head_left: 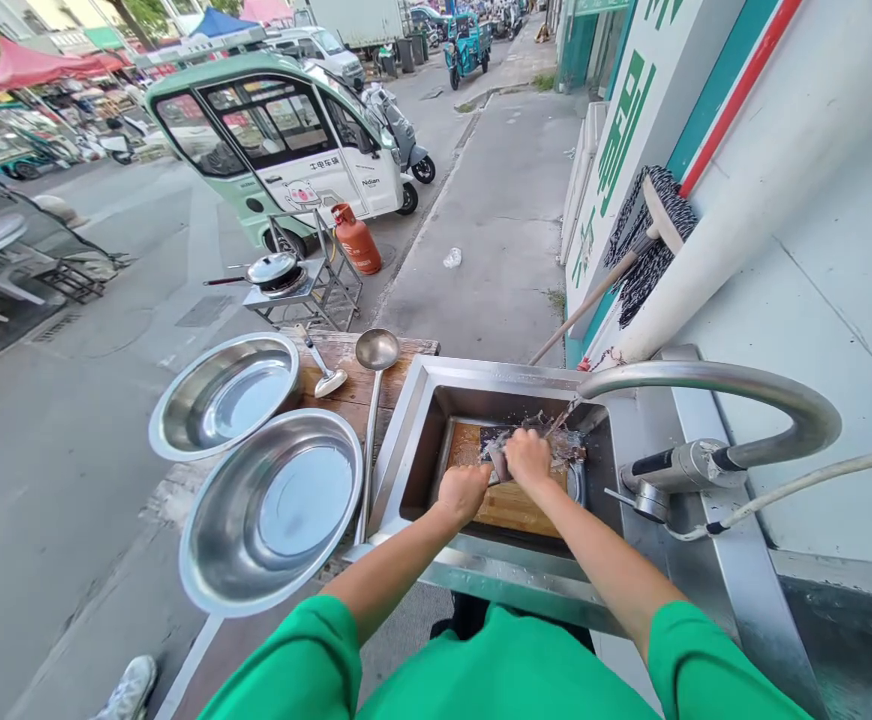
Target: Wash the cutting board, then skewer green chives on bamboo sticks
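Both my hands are over a steel sink (425, 385), above a wooden board (515, 512) lying in it. My left hand (464, 494) is closed in a fist at the board's left part. Close by and slightly farther off, my right hand (528, 458) is closed too, under the running water (562, 415). A grey-brown flat piece (498, 464) shows between the two hands; its kind and which hand grips it are unclear. Water splashes over a dark, shiny area beyond my right hand. My fingers hide whatever they hold.
A curved faucet (713, 377) arches over the sink's right side. Two steel basins (207, 540) stand at left, beside a long ladle (373, 425) and a spatula-like utensil (329, 382) on a wooden table (353, 388). A mop (620, 268) leans by the wall.
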A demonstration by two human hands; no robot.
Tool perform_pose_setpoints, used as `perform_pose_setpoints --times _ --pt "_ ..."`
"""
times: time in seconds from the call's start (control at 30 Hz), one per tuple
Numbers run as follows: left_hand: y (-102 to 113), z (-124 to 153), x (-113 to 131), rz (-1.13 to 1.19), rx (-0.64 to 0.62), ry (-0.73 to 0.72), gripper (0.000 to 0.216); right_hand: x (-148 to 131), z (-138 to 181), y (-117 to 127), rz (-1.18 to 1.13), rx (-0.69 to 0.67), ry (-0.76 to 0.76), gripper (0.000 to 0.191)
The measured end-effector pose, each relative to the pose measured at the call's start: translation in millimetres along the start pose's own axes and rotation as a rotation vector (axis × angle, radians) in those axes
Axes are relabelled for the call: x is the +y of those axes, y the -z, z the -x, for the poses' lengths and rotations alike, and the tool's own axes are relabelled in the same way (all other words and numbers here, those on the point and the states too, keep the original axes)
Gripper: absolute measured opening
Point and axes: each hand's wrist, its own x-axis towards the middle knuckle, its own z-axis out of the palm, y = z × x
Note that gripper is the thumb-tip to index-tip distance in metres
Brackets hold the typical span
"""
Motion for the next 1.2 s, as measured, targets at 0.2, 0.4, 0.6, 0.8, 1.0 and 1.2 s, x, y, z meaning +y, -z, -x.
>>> perform_pose_setpoints --times 0.2,0.4,0.6,0.8,1.0,1.2 --pt "6.7 2.3 0.4 -0.017 -0.001 0.006 0.026 -4.9 7.7 -1.8 -0.003 -0.003 0.008 0.027" --pt "11.4 5.0 -2.5 -0.024 -0.004 0.011 0.025 11.3 8.7 -6.5 0.013 -0.025 -0.102 0.034" --pt "10.5 11.7 0.0 -0.031 -0.014 -0.002 0.024 16.0 5.5 -8.6 0.006 -0.033 -0.103 0.035" --pt "11.5 16.5 0.4 -0.025 -0.020 0.007 0.022 13.8 0.0 -10.1 -0.016 -0.024 -0.050 0.031" --pt "13.4 19.0 -1.3 -0.021 -0.028 0.022 0.023 11.7 8.2 -8.2 -0.020 -0.027 -0.076 0.034" --pt "13.9 19.6 -1.5 -0.020 -0.034 0.026 0.022 10.9 13.0 -4.9 -0.011 -0.036 -0.122 0.037"
